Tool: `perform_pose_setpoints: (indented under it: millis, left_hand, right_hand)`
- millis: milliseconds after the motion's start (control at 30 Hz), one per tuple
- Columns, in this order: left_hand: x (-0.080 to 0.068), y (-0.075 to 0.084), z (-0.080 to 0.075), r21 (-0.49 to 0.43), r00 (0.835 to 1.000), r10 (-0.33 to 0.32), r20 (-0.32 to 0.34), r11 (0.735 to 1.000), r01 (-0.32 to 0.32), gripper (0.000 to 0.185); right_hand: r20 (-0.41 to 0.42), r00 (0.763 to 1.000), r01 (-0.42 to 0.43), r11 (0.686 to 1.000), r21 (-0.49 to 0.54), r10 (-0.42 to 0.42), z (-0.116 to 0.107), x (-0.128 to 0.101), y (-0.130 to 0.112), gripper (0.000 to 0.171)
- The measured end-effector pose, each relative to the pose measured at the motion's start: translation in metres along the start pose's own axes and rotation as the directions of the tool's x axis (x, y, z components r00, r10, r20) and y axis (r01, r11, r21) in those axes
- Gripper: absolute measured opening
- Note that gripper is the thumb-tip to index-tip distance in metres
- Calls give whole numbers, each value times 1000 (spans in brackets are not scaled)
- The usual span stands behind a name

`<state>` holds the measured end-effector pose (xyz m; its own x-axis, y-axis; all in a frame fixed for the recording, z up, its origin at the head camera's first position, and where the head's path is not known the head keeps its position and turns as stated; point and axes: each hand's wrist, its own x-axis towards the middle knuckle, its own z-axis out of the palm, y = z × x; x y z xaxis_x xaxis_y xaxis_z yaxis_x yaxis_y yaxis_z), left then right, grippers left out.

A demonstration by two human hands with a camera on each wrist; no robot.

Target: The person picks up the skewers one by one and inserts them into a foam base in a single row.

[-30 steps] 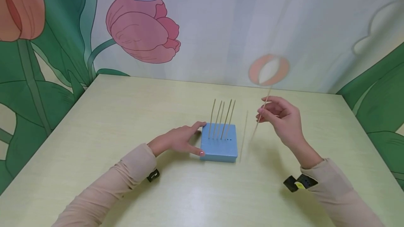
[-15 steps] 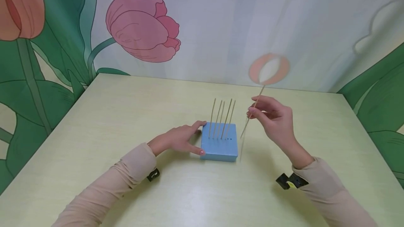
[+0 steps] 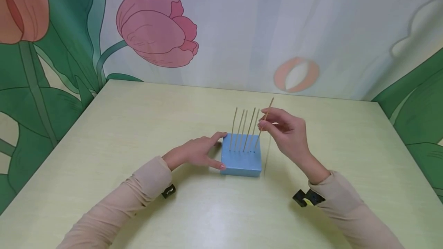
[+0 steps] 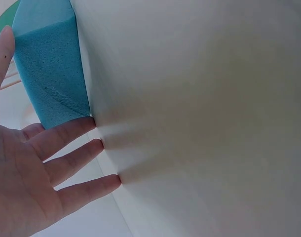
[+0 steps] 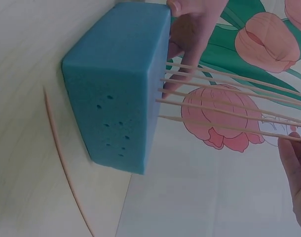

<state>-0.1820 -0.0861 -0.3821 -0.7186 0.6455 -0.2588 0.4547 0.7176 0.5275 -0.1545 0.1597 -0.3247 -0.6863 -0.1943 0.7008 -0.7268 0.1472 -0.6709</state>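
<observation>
Pale yellow-green table (image 3: pixel 138 126), backed by a flower-print curtain (image 3: pixel 155 37) with big pink tulips and green leaves. Blue foam block (image 3: pixel 241 161) sits about mid-table, flat on the surface. Five sticks (image 3: pixel 242 130) stand in a row of holes along the block's top, roughly upright with a slight lean; right wrist view shows them as parallel rods coming out of one face, with more empty holes on that face and on the neighbouring one. Left hand (image 3: pixel 195 153) is against the block's left side: thumb and index finger bracket it, fingers mostly straight, not wrapped around anything. Left wrist view confirms it: palm open, three fingertips (image 4: pixel 89 123) on the table right at the block's lower edge, thumb up along the block's far side. Right hand (image 3: pixel 285 131) is just right of and above the block, pinching a sixth stick (image 3: pixel 263 120) between thumb and fingertips, other fingers loosely curled. That stick is tilted, top leaning right and away, lower end down at the block's top face near the empty holes right of the row; can't tell whether the tip is in a hole or only touching the foam. One spare stick (image 3: pixel 267 156) lies flat on the table just beside the block's right side, also visible in the right wrist view. Both arms in beige sleeves (image 3: pixel 138 191), small black clip at each wrist.
</observation>
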Motion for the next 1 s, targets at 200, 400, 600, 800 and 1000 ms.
perform_pose_setpoints:
  millis: [200, 400, 600, 800, 1000]
  left_hand:
    - [0, 1, 0, 6, 1000, 5, -4, 1000, -5, 96]
    - [0, 0, 0, 12, 1000, 6, -5, 1000, -6, 96]
    - [0, 0, 0, 7, 1000, 11, -1, 1000, -11, 96]
    - [0, 0, 0, -2, 1000, 4, 3, 1000, -4, 96]
    - [-1, 1, -1, -9, 1000, -1, 3, 1000, 1, 96]
  right_hand:
    - [18, 1000, 13, 999, -41, -13, 3, -1, 1, 26]
    - [4, 1000, 15, 999, -46, -15, 5, -2, 2, 26]
    - [-22, 999, 33, 999, 14, -33, 8, -4, 2, 22]
    - [-7, 999, 45, 999, 0, -45, 9, -6, 6, 19]
    - [19, 999, 39, 999, -34, -39, 13, -14, 14, 24]
